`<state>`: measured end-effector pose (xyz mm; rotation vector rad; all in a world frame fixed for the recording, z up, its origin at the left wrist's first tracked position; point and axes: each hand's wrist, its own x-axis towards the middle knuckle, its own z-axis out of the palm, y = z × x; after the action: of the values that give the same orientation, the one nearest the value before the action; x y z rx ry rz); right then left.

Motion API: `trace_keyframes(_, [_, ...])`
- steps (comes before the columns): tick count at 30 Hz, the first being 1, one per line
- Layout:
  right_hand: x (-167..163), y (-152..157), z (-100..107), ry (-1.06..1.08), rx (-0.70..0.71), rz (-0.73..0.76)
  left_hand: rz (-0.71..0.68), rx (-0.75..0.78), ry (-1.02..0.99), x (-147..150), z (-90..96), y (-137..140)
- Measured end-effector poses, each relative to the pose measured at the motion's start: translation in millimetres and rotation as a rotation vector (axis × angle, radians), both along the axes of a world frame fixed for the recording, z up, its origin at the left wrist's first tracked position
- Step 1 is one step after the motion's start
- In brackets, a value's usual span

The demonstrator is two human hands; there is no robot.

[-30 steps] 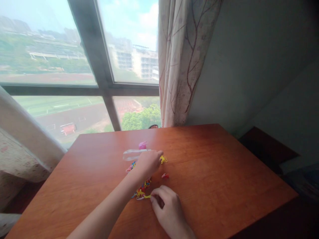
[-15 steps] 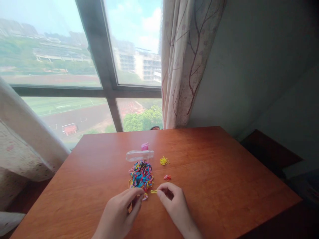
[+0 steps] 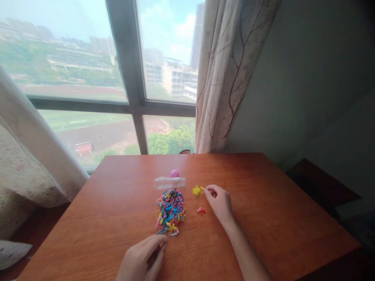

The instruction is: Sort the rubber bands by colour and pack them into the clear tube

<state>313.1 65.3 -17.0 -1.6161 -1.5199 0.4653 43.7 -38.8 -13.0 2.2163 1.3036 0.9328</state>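
A tangled heap of multicoloured rubber bands point(image 3: 171, 212) lies on the wooden table. Just in front of it rests my left hand point(image 3: 145, 255), thumb and fingertips pressed together; whatever may be between them is hidden. My right hand point(image 3: 219, 201) reaches to the small yellow pile point(image 3: 197, 190) right of the heap. Its fingertips pinch a yellow rubber band point(image 3: 202, 189) at the pile's right edge. A little cluster of red rubber bands point(image 3: 200, 210) sits nearer to me, left of my right wrist.
Behind the heap lies a clear plastic bottle-like container point(image 3: 169, 183) on its side, with a crumpled pink-purple item point(image 3: 175, 173) beyond it. The wooden table point(image 3: 123, 195) ends at a window point(image 3: 168, 128) with curtains point(image 3: 222, 78) at both sides.
My right hand has moved away and to the right, carrying a yellow rubber band from beside the heap to the yellow pile. My left hand has drawn back slightly. The view has shifted a little.
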Motion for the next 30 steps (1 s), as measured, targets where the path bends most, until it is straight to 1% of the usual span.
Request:
trace_keyframes(4, [-5, 4, -5, -0.106, 0.002, 0.006, -0.004, 0.003, 0.012, -2, -3.7, -2])
trace_keyframes(8, [-7, 2, -7, -0.166, -0.004, 0.029, -0.014, -0.007, 0.029, -1, -3.6, -3])
trace_keyframes(14, [-6, -1, -8, -0.182, -0.008, 0.049, -0.009, -0.011, 0.042, 1, -1.3, -3])
trace_keyframes(20, [-7, -5, -4, -0.163, -0.007, 0.05, -0.004, 0.013, 0.044, 0, -4.1, -3])
trace_keyframes(23, [-13, -13, 1, -0.145, -0.011, 0.075, 0.018, 0.031, 0.036, -1, -4.8, -3])
trace_keyframes(27, [-31, -35, 7, -0.098, -0.029, 0.193, 0.042, 0.027, 0.051, -1, -2.2, -2])
trace_keyframes(30, [-48, -56, 8, -0.087, -0.055, 0.27, 0.06, 0.028, 0.065, 0, -1.2, -1])
